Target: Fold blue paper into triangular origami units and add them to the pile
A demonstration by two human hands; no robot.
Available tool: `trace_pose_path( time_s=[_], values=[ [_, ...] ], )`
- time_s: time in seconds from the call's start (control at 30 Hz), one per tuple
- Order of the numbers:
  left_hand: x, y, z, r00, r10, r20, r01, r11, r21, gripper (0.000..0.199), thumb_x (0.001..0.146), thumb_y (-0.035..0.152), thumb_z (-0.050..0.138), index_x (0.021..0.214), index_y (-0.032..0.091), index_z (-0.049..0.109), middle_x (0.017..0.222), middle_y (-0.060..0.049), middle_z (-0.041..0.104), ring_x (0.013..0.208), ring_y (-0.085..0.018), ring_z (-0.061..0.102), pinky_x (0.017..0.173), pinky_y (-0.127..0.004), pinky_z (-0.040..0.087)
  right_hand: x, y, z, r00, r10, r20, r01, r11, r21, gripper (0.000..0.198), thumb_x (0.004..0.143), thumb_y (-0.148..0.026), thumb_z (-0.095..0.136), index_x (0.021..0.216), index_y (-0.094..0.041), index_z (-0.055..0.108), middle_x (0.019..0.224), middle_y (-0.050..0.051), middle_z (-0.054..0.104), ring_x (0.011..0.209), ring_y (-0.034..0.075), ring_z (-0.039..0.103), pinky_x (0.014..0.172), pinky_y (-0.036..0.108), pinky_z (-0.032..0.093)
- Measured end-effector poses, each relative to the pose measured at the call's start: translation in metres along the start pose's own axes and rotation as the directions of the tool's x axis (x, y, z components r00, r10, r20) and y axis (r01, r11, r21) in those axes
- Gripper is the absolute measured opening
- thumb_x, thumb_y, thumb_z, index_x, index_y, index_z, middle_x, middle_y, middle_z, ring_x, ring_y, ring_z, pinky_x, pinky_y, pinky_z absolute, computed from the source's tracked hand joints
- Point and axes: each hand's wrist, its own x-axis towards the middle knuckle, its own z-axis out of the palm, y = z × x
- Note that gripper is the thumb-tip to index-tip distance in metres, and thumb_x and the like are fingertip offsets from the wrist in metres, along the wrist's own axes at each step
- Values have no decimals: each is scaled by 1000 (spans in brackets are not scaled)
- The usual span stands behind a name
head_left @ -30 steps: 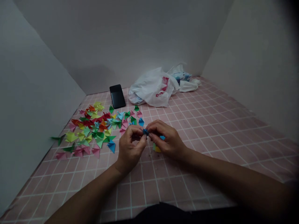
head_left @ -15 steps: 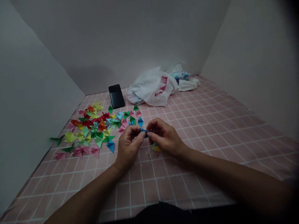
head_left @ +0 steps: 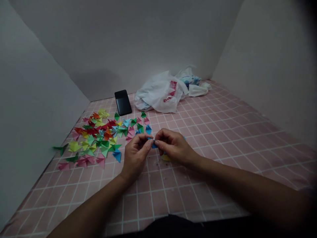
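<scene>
Between my two hands, over the middle of the table, is a small piece of folded blue paper (head_left: 154,144). My left hand (head_left: 137,149) pinches its left end with thumb and forefinger. The right end is pinched by my right hand (head_left: 174,145), whose fingers hide part of the fold. Under the right hand a yellow piece of paper (head_left: 165,157) pokes out, partly covered. To the left lies a spread of small folded paper cranes (head_left: 102,143) in green, yellow, pink, red, orange and blue. One blue crane (head_left: 117,155) lies nearest my left hand.
A black phone (head_left: 123,102) leans at the back of the pink checked tablecloth (head_left: 210,132). Beside it sits a crumpled white plastic bag (head_left: 158,94) with red print, and another bundle (head_left: 190,81) lies behind to the right. Pale walls (head_left: 148,39) enclose the back and both sides.
My right hand has shifted slightly down and left against the blue paper, which now shows tilted lower between the fingers. A bit of blue now shows behind the right hand.
</scene>
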Motion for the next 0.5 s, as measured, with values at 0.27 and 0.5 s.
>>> trace_pose_path(
  time_s=[0.27, 0.5],
  values=[
    [4, 1, -1, 997, -74, 5, 75, 997, -35, 15, 76, 28, 77, 85, 18, 69, 79, 0, 68, 74, -13, 63, 69, -25, 51, -1, 0, 0, 997, -45, -62, 39, 995, -90, 12, 87, -25, 59, 78, -19, 54, 60, -5, 53, 51, 9, 50, 49, 22, 39],
    [4, 2, -1, 999, -49, 12, 50, 998, -30, 14, 77, 27, 76, 85, 18, 68, 77, 0, 67, 71, -12, 61, 68, -24, 50, -1, -1, -1, 1000, 0, -10, -1, 998, -56, 12, 87, -27, 60, 80, -19, 55, 62, -5, 53, 52, 10, 51, 49, 23, 40]
  ],
)
